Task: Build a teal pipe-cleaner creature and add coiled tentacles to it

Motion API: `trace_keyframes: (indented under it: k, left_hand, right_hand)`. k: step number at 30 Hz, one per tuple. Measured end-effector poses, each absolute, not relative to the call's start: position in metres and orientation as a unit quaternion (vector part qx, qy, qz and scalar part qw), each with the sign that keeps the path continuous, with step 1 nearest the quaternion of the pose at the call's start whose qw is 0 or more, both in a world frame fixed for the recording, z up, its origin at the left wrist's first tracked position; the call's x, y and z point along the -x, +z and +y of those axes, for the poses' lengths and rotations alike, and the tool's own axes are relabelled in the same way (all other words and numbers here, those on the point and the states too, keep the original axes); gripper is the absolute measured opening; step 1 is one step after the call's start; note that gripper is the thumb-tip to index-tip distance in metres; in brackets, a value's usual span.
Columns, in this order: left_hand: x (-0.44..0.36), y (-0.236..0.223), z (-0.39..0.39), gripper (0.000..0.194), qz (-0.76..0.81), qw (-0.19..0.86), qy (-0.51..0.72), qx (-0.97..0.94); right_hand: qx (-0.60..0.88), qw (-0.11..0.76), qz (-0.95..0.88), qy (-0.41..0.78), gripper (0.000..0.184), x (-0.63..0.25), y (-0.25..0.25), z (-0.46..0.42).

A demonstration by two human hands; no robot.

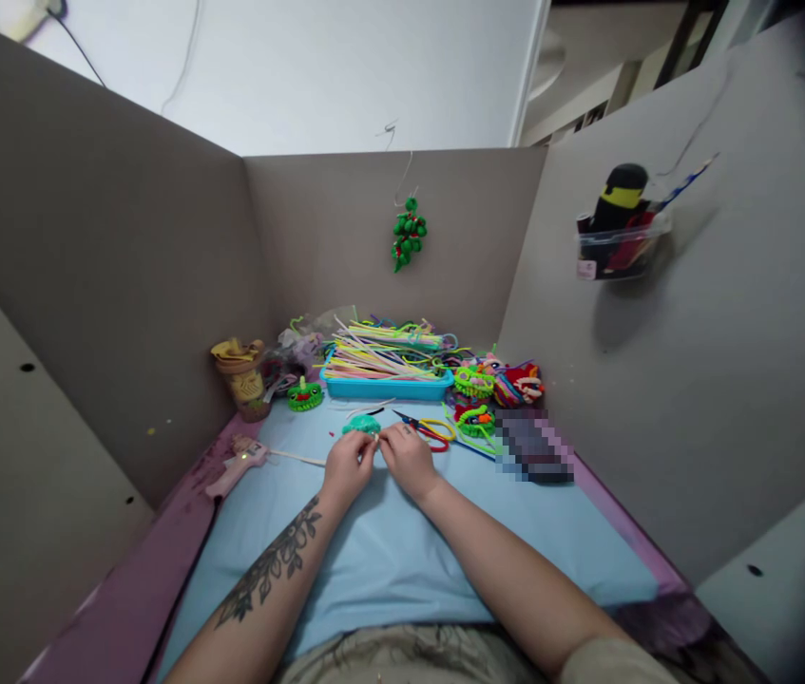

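Note:
Both hands meet at the middle of the blue-covered table. My left hand (350, 463) is closed in a pinch, its fingertips close to those of my right hand (409, 460), which is closed too. Between the fingertips a tiny pale bit (376, 437) shows; it is too small to name. Just beyond my left fingers lies a fuzzy teal piece (361, 424), partly hidden by the hand. Scissors with yellow and red handles (437, 434) lie beyond my right hand. Over to the left rests a pink glue gun (239, 466).
A blue tray (388, 389) heaped with pipe cleaners (380, 351) stands at the back. Fuzzy green pieces (304, 394) sit around it. A cup (241, 378) stands back left, a blurred dark object (534, 446) lies right. Grey partitions (331, 228) enclose the table.

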State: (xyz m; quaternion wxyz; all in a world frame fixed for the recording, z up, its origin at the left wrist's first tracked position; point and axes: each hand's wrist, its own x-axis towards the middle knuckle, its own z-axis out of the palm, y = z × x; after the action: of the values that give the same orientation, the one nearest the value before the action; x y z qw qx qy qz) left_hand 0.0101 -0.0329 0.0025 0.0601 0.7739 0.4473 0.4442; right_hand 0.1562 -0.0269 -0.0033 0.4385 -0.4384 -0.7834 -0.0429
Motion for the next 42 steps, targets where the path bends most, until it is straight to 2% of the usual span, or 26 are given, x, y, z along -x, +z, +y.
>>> trace_keyframes:
  k: [4, 8, 10, 15, 21, 24, 26, 30, 34, 38, 42]
  left_hand:
    - [-0.011, 0.003, -0.033, 0.016, 0.438, 0.082, 0.454, -0.772]
    - [-0.011, 0.002, -0.03, 0.018, 0.447, 0.113, 0.462, -0.758]
    - [-0.011, 0.001, -0.028, 0.019, 0.456, 0.124, 0.46, -0.752]
    - [-0.009, -0.001, -0.023, 0.019, 0.474, 0.129, 0.452, -0.745]
    - [-0.008, -0.001, -0.023, 0.02, 0.474, 0.12, 0.443, -0.751]
    - [-0.008, -0.001, -0.025, 0.021, 0.468, 0.118, 0.44, -0.757]
    - [-0.008, 0.0, -0.026, 0.021, 0.471, 0.118, 0.441, -0.755]
    - [-0.008, -0.001, -0.026, 0.02, 0.488, 0.116, 0.45, -0.739]
    - [-0.009, -0.002, -0.025, 0.02, 0.494, 0.117, 0.451, -0.734]
    - [-0.01, -0.002, -0.026, 0.021, 0.484, 0.111, 0.447, -0.744]
    - [-0.011, 0.0, -0.029, 0.022, 0.475, 0.108, 0.443, -0.753]
  right_hand:
    - [0.436, 0.498, -0.747, 0.055, 0.016, -0.155, -0.007, -0.021]
    - [0.452, 0.551, -0.661, 0.235, 0.011, -0.154, -0.008, -0.014]
    - [0.443, 0.561, -0.608, 0.345, 0.01, -0.153, -0.008, -0.014]
    - [0.387, 0.542, -0.461, 0.587, 0.021, -0.148, -0.001, -0.019]
    - [0.362, 0.525, -0.427, 0.641, 0.024, -0.151, 0.001, -0.02]
    - [0.382, 0.518, -0.458, 0.613, 0.025, -0.155, -0.004, -0.016]
    - [0.405, 0.529, -0.509, 0.545, 0.024, -0.157, -0.008, -0.013]
    - [0.442, 0.548, -0.655, 0.275, 0.016, -0.16, -0.009, -0.014]
    - [0.428, 0.497, -0.752, 0.062, 0.012, -0.159, -0.005, -0.022]
    - [0.462, 0.431, -0.774, -0.042, 0.013, -0.156, -0.002, -0.027]
    - [0.476, 0.402, -0.778, -0.081, 0.016, -0.155, -0.002, -0.027]
